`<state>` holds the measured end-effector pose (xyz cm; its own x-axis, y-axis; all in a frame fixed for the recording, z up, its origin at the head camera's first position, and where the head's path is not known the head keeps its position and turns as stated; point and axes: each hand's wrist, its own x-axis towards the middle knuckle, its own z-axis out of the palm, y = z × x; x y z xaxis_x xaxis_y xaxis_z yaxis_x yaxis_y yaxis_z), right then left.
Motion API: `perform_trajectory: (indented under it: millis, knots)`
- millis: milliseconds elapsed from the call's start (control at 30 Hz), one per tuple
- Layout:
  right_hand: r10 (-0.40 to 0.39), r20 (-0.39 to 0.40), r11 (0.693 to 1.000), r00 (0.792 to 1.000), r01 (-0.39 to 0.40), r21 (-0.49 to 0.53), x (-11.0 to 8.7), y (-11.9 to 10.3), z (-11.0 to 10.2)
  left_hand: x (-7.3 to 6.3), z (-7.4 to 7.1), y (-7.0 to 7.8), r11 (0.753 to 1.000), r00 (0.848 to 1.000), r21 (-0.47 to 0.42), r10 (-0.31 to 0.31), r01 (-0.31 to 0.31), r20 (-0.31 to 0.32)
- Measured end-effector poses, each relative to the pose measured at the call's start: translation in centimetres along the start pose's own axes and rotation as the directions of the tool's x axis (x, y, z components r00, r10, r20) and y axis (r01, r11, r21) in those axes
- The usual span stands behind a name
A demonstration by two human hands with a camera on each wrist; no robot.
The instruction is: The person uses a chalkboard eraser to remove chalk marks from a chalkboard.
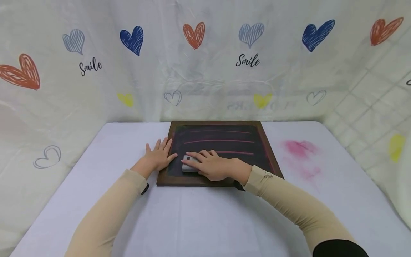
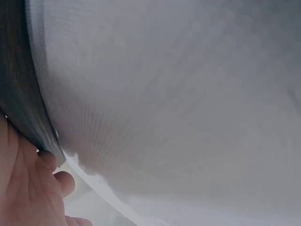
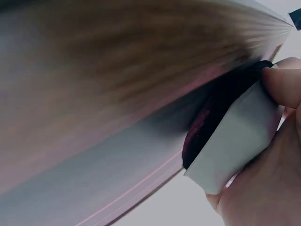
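We see two arms in beige long sleeves [image 1: 106,210] reaching in over a white cloth-covered table [image 1: 192,221], one from the lower left and one from the lower right. Between them lies a rectangular blackboard with a brown wooden frame [image 1: 192,181], flat on the table near its far edge.

The left hand [image 1: 158,157] rests at the left side of this frame, palm down, with its fingers spread and fairly straight, pointing forward; the thumb stretches sideways across the wood toward the dark surface. We see these fingers curled round nothing, only touching the frame.

The right hand [image 1: 215,166] crosses the lower part of the board, its forearm slanting up and to the left. It grips a light grey block-shaped eraser with a black felt base [image 3: 240,141], over the lower left of the board, near the left thumb. In the head view we see the fingers laid over the eraser's top; in the right wrist view digits hold its sides, and pink dust marks the felt. We cannot tell whether the whole felt touches the board.

Beyond the right hand run three pink chalk lines [image 1: 221,141], roughly level across the board.
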<state>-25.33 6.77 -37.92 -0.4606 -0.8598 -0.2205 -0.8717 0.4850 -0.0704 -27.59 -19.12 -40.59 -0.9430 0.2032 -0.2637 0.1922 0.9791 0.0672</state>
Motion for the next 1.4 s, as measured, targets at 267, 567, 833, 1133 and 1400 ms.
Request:
perform_trajectory:
  millis: [267,567,833,1133,1400]
  knots:
    - [0.024,-0.009,0.997,1.0,-0.024,0.076,-1.8,1.8,0.4,0.5,-0.2,0.1,1.0,1.0,-0.008,0.013,-0.013,-0.003]
    - [0.148,-0.044,0.977,0.988,-0.139,0.16,-8.2,4.5,1.4,0.9,0.1,0.0,1.0,1.0,-0.012,0.019,-0.019,0.01]
    - [0.236,-0.095,0.959,0.967,-0.216,0.184,-13.4,6.4,2.5,0.6,0.0,0.0,1.0,1.0,-0.017,0.014,-0.013,0.013]
    - [0.286,-0.113,0.943,0.952,-0.258,0.211,-16.2,7.0,2.6,0.2,-0.1,-0.2,1.0,1.0,-0.019,0.013,-0.013,0.006]
    - [0.24,-0.161,0.961,0.957,-0.21,0.18,-16.9,7.2,2.5,-0.2,-0.1,-0.1,1.0,1.0,-0.026,0.006,-0.005,0.016]
